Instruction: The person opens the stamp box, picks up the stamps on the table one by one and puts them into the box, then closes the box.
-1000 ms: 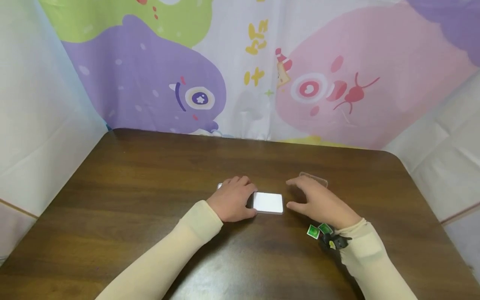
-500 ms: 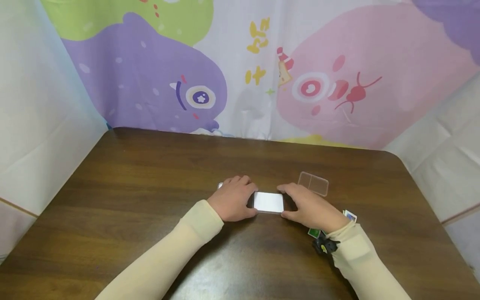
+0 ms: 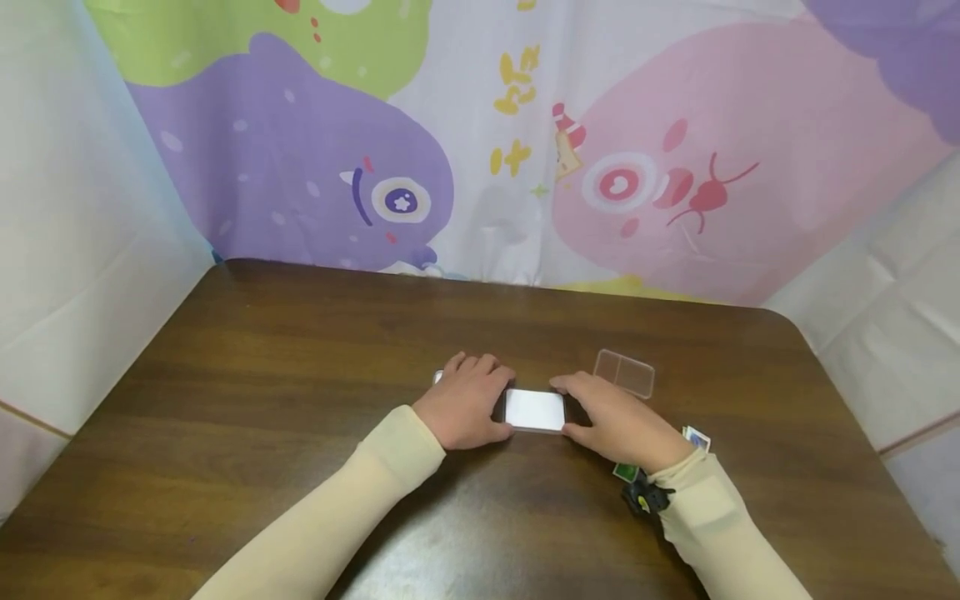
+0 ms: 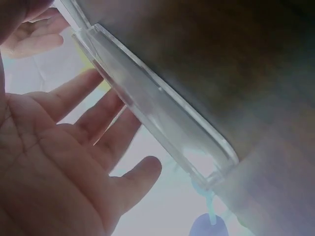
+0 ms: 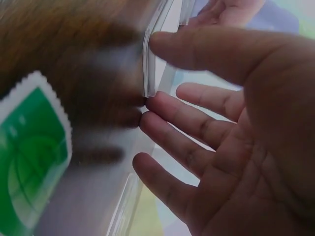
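Between the two hands lies a flat white rectangular piece (image 3: 535, 410), with clear layered edges in the right wrist view. My left hand (image 3: 462, 403) grips a clear plastic case (image 4: 157, 105) at the white piece's left end, fingers on the far side and thumb on the near side. The hand hides most of that case from above. At the white piece's right end, my right hand (image 3: 618, 421) holds its edges, with the thumb (image 5: 170, 46) on the near edge and fingertips across from it. Whether the white piece sits inside the case cannot be made out.
A clear two-part plastic tray (image 3: 625, 372) lies just beyond the right hand. Near the right wrist are a green stamp-like card (image 3: 626, 472) and a blue-and-white one (image 3: 697, 438). A printed cloth (image 3: 495, 167) hangs behind the brown table (image 3: 300, 350).
My right hand has moved left, from beside the clear tray to the right end of the white piece, and taken hold of it. The left hand stays in place.
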The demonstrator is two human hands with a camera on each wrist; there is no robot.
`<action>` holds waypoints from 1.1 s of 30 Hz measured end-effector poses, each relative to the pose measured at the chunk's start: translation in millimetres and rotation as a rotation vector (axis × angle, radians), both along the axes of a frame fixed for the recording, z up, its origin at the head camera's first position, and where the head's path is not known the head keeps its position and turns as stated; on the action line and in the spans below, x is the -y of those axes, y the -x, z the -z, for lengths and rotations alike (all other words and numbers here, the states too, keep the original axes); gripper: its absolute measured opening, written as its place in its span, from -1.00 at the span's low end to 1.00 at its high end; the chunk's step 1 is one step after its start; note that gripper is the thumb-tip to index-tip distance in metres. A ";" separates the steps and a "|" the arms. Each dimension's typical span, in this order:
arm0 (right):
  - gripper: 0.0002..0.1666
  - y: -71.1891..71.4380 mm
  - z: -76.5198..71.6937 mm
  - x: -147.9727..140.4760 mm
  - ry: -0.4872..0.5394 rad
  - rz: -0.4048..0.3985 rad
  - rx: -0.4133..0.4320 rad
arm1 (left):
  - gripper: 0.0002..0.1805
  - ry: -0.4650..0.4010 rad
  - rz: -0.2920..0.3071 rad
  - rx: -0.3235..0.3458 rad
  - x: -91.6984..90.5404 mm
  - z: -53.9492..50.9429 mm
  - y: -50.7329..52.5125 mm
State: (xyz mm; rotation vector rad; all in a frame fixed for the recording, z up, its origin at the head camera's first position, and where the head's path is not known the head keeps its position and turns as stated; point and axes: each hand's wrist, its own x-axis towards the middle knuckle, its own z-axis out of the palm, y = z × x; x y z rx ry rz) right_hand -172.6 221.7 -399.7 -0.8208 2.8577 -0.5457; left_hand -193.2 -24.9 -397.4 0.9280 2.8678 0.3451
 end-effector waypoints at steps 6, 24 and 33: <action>-0.24 1.9 3.3 2.2 -0.013 0.002 -0.019 | -0.19 -0.054 0.027 -0.007 12.6 -10.3 5.1; -0.28 0.9 -1.2 -15.6 -0.069 0.049 -0.031 | -0.37 -0.005 -0.079 0.090 81.0 -16.7 20.8; -0.27 1.5 -3.8 -14.9 -0.041 0.029 -0.016 | -0.27 0.020 -0.088 0.062 78.6 -13.1 20.1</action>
